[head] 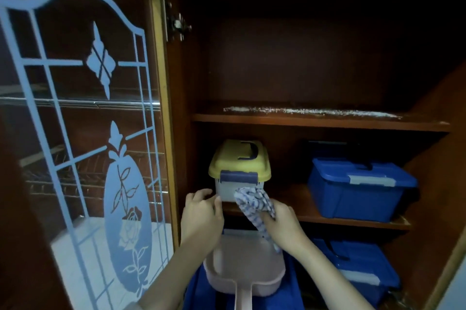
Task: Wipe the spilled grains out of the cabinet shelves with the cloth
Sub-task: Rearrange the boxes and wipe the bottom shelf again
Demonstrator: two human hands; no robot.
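A line of white spilled grains [310, 111] lies along the front of the upper shelf [320, 121]. On the middle shelf [353, 221] stands a yellow-lidded container [239, 166]. My left hand [201, 211] touches its lower left corner, thumb against the wall. My right hand [282, 219] grips a blue-and-white checked cloth [254, 201] bunched against the container's front. A pink dustpan [244, 274] sits below both hands, under the shelf edge.
A blue lidded box [358, 188] stands at the right of the middle shelf; another blue box [363, 269] sits on the level beneath. The cabinet's glass door [83, 133] with a frosted rose pattern hangs open at the left.
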